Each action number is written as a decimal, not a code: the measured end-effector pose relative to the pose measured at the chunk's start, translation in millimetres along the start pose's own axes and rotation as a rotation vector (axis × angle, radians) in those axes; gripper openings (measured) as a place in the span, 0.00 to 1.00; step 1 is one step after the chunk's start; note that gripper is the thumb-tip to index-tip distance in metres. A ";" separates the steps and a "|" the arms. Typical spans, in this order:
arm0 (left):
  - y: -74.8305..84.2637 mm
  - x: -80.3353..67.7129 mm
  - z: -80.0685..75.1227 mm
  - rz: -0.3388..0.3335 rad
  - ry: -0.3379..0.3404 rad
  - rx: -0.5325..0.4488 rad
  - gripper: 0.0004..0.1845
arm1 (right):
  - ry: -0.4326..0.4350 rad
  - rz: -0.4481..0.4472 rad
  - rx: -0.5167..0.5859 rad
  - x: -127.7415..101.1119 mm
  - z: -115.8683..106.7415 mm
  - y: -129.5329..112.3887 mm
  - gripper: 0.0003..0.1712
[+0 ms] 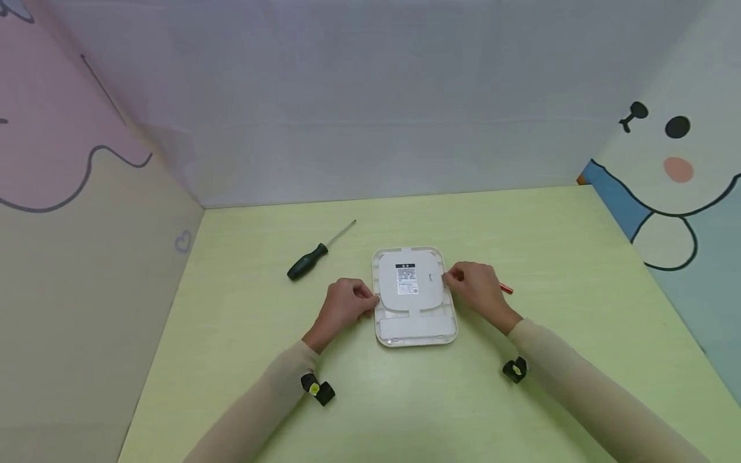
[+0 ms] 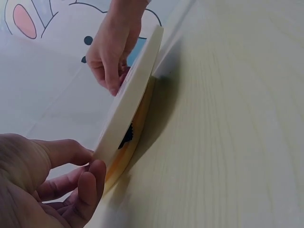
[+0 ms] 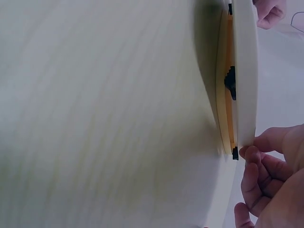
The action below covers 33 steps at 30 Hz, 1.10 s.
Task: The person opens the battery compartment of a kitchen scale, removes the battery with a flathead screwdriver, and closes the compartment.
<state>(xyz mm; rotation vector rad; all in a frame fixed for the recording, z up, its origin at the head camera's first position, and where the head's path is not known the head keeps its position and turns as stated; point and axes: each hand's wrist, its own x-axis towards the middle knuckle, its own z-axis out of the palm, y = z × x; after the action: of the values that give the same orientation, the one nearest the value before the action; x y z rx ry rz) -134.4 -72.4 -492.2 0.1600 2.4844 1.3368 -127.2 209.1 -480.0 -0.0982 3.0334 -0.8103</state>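
Note:
A white flat device (image 1: 413, 296) lies back-up on the yellow-green table (image 1: 538, 231), with a label on its raised square cover. My left hand (image 1: 369, 301) grips its left edge, thumb and curled fingers at the rim (image 2: 78, 164). At the right edge, my right hand (image 1: 454, 278) pinches the cover with curled fingers (image 3: 259, 149). The wrist views show the device (image 2: 135, 90) edge-on, with an orange underside and black clips (image 3: 230, 83). In the left wrist view the right hand (image 2: 111, 57) shows at the far edge.
A black-handled screwdriver (image 1: 315, 254) lies on the table to the upper left of the device. A small red object (image 1: 506, 289) pokes out from behind my right hand. Cartoon-printed walls (image 1: 87, 244) enclose the table on the left, back and right.

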 end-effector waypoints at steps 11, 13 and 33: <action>1.2 -3.2 1.6 0.008 0.015 0.022 0.07 | -0.137 0.127 0.089 -4.8 -5.7 1.8 0.15; 2.1 -3.8 1.6 -0.001 0.014 0.022 0.07 | -0.150 0.144 0.094 -6.3 -6.2 2.6 0.14; 3.9 -4.4 7.0 -0.008 0.048 -0.041 0.06 | -0.230 0.217 0.253 -9.5 -6.8 6.9 0.16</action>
<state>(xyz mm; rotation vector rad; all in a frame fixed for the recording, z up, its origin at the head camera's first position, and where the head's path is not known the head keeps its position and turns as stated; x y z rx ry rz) -128.1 -65.7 -491.6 0.1090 2.4923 1.4029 -118.3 219.0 -477.7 0.1274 2.6461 -1.0686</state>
